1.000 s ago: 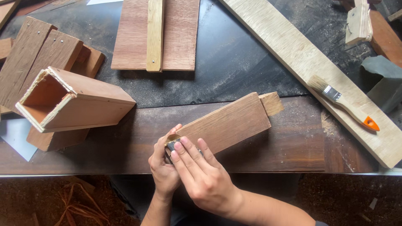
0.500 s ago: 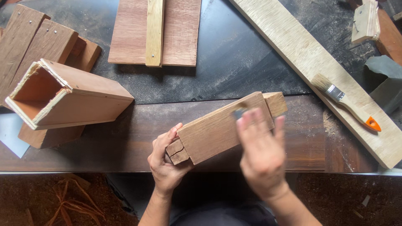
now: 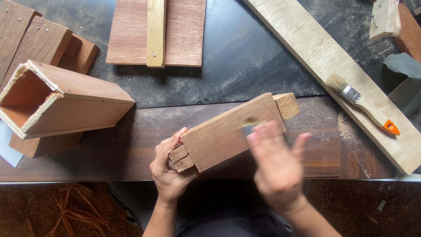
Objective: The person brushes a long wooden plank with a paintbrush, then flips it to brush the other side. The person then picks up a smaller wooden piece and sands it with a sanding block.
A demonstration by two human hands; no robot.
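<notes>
Left hand point(image 3: 169, 169) grips the near end of a wooden block point(image 3: 230, 131); right hand point(image 3: 276, 169) rubs its top.
Block's long axis runs near-left to far-right over the workbench point(image 3: 131, 131); blurred right hand pinches a small grey pad point(image 3: 247, 128), possibly sandpaper, mid-block.

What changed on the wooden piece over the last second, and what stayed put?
The right hand, pressing a small dark piece to the wooden block, slid from the near end by the left hand up to the far end, then partway back; it is blurred. The left hand kept its grip on the near end. The open wooden box, the paintbrush on the plank and the boards stayed put.
</notes>
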